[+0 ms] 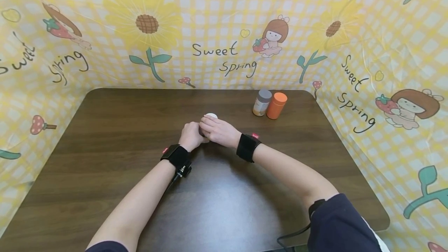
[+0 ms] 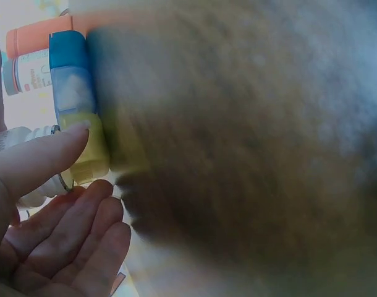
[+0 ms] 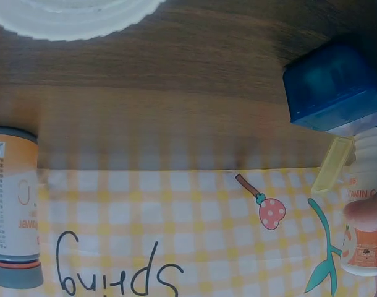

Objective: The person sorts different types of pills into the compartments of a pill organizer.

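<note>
A white vitamin bottle [image 3: 364, 247] with an orange label is tipped mouth-down over a pill box [image 3: 334, 86]. My right hand [image 1: 219, 130] holds the bottle; its white end [image 1: 211, 115] shows beyond the fingers in the head view. The box stands on the table, with blue, clear and yellow sections [image 2: 89, 139]. In the right wrist view its yellow lid [image 3: 334, 166] stands raised. My left hand [image 1: 191, 136] grips the yellow end, thumb at one side and fingers curled at the end; the bottle's mouth is partly hidden behind that thumb [image 2: 46, 154].
A ribbed white bottle cap [image 3: 71, 18] lies on the table near my right wrist. Farther back to the right stand a grey-lidded bottle [image 1: 261, 103] and an orange bottle [image 1: 277, 106]. A yellow checked cloth [image 1: 217, 18] surrounds the brown table [image 1: 115, 127].
</note>
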The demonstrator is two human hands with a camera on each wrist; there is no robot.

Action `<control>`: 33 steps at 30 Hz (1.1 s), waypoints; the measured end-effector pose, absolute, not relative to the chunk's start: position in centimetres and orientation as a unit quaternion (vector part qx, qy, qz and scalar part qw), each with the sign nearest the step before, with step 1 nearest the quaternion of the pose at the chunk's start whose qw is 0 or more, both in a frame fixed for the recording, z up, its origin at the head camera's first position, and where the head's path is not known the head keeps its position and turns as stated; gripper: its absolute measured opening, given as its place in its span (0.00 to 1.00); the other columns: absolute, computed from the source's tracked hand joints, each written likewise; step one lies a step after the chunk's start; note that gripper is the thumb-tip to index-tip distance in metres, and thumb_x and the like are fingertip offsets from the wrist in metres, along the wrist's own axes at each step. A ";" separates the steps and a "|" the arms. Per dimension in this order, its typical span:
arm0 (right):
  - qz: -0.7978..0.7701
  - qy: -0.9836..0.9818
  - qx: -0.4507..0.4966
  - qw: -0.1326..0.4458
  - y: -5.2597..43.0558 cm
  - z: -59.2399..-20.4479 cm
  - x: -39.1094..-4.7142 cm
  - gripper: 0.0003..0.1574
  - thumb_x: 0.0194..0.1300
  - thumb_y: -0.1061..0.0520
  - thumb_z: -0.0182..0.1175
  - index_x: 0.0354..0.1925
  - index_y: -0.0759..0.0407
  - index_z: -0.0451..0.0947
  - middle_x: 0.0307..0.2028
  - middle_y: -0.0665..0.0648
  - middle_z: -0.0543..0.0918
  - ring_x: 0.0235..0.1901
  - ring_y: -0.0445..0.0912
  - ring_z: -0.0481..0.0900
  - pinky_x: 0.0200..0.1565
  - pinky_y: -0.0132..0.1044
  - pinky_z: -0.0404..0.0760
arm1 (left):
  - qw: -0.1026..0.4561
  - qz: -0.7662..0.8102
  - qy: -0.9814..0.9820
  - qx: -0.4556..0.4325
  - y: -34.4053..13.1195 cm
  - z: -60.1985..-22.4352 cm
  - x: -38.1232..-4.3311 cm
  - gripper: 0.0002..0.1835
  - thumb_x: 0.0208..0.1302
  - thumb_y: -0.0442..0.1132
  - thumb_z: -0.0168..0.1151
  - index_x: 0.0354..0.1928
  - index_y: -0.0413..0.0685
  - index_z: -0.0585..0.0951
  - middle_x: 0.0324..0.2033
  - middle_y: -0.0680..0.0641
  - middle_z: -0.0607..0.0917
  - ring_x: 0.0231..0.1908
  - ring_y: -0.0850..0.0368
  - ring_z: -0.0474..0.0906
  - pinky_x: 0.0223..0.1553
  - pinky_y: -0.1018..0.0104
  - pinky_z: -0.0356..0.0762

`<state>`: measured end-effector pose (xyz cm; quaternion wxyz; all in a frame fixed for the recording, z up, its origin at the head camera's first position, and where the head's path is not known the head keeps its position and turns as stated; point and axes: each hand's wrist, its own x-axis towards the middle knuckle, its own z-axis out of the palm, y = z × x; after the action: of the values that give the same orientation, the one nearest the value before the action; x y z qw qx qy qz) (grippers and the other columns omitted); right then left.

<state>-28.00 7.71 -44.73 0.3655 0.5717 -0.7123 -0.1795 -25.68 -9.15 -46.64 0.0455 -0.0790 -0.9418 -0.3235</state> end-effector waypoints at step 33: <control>-0.080 -0.768 0.544 0.327 9.1 -44.9 -28.4 0.17 0.65 0.66 0.61 0.51 0.60 0.84 0.52 0.57 0.81 0.57 0.52 0.76 0.70 0.44 0.69 | -0.011 -0.391 -0.917 -0.082 -8.2 -46.7 -26.3 0.44 0.32 0.26 0.81 0.61 0.39 0.78 0.44 0.37 0.89 0.45 0.40 0.82 0.52 0.49 0.78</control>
<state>-28.42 9.10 -44.87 0.3272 0.5441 -0.7684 -0.0803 -26.28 -8.20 -46.65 -0.0107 -0.0821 -0.9165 -0.3914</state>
